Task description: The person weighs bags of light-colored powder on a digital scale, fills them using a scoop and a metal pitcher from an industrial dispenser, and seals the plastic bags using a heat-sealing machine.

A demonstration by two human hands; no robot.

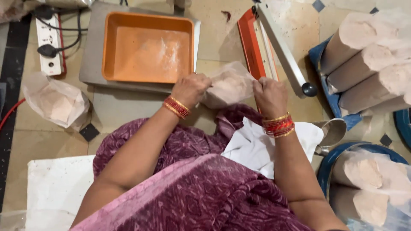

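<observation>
Nearest the camera, a lap draped in purple patterned cloth filled the bottom of the view, with a white cloth lying across it on the right. Up from there, both forearms reached forward, each wrist ringed with red and gold bangles. The left hand was closed, fingers pinched on one edge of a clear plastic bag of pale pinkish powder. The right hand was closed too, gripping the bag's other edge. The bag sat between the two hands on the tiled floor, just in front of the knees, its far side right beside the orange heat sealer with its grey arm raised. A metal scoop lay to the right of the white cloth. Left of the hands, another bag of the same powder rested apart on the floor. Further out, an orange tray, dusted with powder, sat on a grey platform. Off right, filled bags were stacked in blue tubs. A white power strip lay at the far left.
</observation>
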